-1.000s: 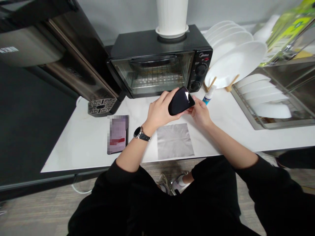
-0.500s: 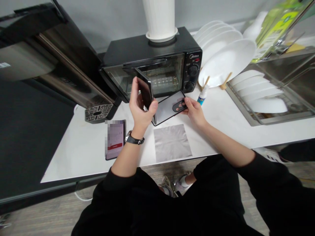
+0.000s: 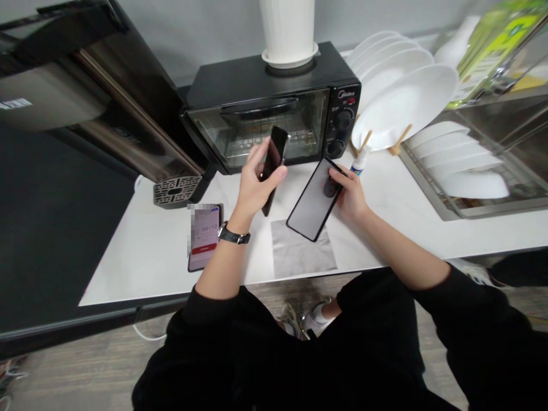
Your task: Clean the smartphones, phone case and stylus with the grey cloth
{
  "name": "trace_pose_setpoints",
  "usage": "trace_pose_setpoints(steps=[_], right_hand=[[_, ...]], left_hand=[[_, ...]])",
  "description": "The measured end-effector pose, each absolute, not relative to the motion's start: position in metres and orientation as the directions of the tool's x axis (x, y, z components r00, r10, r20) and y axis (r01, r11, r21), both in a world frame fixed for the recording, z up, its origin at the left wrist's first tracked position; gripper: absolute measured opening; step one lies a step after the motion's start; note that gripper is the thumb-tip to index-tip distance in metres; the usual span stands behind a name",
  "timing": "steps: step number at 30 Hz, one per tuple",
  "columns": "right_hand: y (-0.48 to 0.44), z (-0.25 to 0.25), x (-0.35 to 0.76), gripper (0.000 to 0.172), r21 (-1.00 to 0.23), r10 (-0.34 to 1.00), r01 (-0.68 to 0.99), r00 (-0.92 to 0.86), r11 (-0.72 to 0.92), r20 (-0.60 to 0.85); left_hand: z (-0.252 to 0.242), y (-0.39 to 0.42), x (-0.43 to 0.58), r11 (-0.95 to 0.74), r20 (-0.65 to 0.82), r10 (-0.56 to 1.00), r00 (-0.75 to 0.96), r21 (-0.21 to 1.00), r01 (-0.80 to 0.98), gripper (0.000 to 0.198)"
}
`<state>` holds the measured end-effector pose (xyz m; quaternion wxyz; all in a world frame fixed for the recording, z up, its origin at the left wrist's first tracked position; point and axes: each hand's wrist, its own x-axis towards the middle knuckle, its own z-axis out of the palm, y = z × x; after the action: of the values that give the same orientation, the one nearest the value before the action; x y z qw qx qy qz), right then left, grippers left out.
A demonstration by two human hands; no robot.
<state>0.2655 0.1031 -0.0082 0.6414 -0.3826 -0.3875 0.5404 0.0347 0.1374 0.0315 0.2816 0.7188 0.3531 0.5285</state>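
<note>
A dark smartphone (image 3: 275,154) is tilted on edge above the counter, with my left hand (image 3: 256,185) closed round it, thumb on one side and fingers on the other. My right hand (image 3: 351,193) grips the top end of a phone case (image 3: 311,202), a frosted grey panel with a black rim and a dark camera cutout. The two are apart. Beneath the case's lower end lies a grey cleaning cloth (image 3: 299,257), partly covered from view. A second phone (image 3: 205,237) with a lit timer screen rests on the counter near my left wrist.
A black toaster oven (image 3: 265,108) stands behind my hands, bearing a white pot (image 3: 287,34). At left is a drinks machine (image 3: 128,131). White plates (image 3: 402,97), a small spray bottle (image 3: 358,162) and a sink (image 3: 449,208) with stacked dishes are at right.
The phone and its case have come apart. My right hand has swung the case rightward and more upright over the cloth; my left hand has shifted slightly right with the phone.
</note>
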Motion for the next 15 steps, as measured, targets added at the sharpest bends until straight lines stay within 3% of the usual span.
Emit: trace_pose_setpoints(steps=[4, 8, 11, 15], right_hand=[[0.098, -0.001, 0.267, 0.034, -0.892, 0.986, -0.428, 0.132, 0.146, 0.098], [0.097, 0.001, 0.267, 0.033, -0.887, 0.985, -0.434, 0.133, 0.159, 0.112], [0.099, 0.000, 0.266, 0.040, -0.892, 0.984, -0.420, 0.126, 0.165, 0.122], [0.102, -0.003, 0.264, 0.051, -0.910, 0.986, -0.383, 0.103, 0.159, 0.129]], left_hand=[[0.025, 0.136, 0.039, -0.617, 0.526, 0.786, 0.324, 0.644, 0.453, 0.075], [0.026, 0.125, 0.043, -0.593, 0.351, 0.805, 0.479, 0.473, 0.651, 0.082], [0.025, 0.123, 0.044, -0.629, 0.258, 0.772, 0.580, 0.432, 0.646, 0.075], [0.020, 0.127, 0.044, -0.698, 0.288, 0.691, 0.663, 0.506, 0.507, 0.051]])
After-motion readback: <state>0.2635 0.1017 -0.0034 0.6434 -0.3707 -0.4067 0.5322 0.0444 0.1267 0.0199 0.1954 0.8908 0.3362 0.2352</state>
